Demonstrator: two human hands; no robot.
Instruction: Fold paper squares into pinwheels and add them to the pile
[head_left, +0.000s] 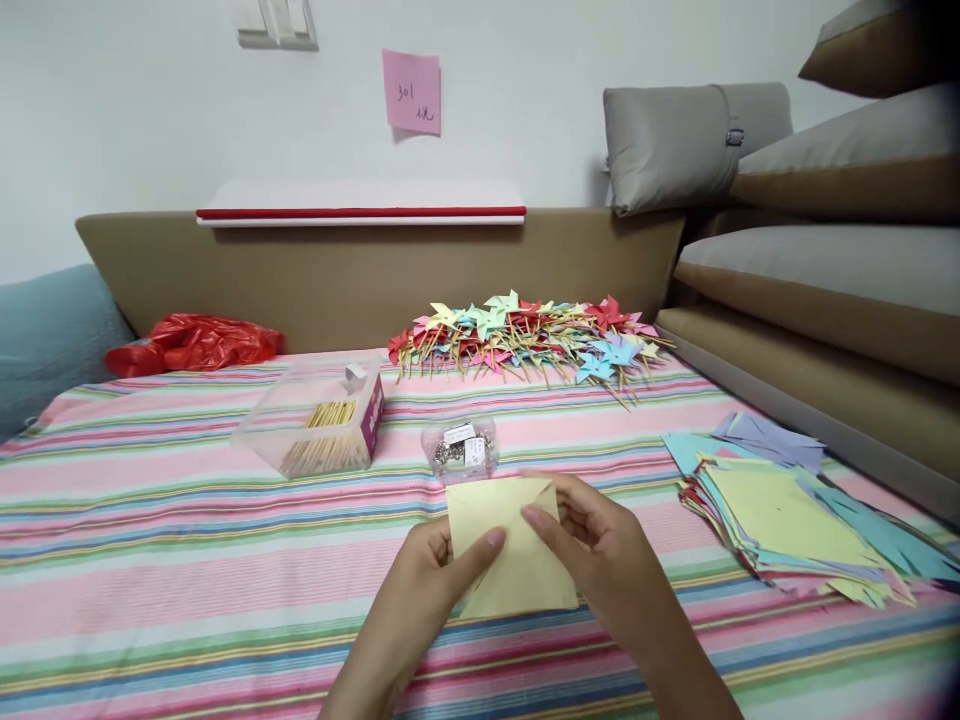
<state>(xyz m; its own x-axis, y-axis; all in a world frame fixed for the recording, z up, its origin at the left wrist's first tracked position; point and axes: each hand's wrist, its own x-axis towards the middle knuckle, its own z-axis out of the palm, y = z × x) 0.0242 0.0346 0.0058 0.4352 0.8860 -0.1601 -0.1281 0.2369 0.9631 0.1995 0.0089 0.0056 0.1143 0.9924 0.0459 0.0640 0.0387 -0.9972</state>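
Observation:
A pale yellow paper square [501,520] is held between both hands just above the striped cloth. My left hand [431,580] grips its lower left side, thumb laid across the face. My right hand [600,545] pinches the right side, with thumb on the front and fingers behind. Right behind the paper sits a small clear tub of metal pins [459,449]. A clear box of wooden sticks [319,420] stands to the left of it.
A heap of finished paper pinwheels [525,335] lies at the far side of the striped cloth [150,520]. A stack of coloured paper squares [795,510] lies at the right. A red plastic bag [195,342] is at far left; sofa cushions [825,290] rise on the right.

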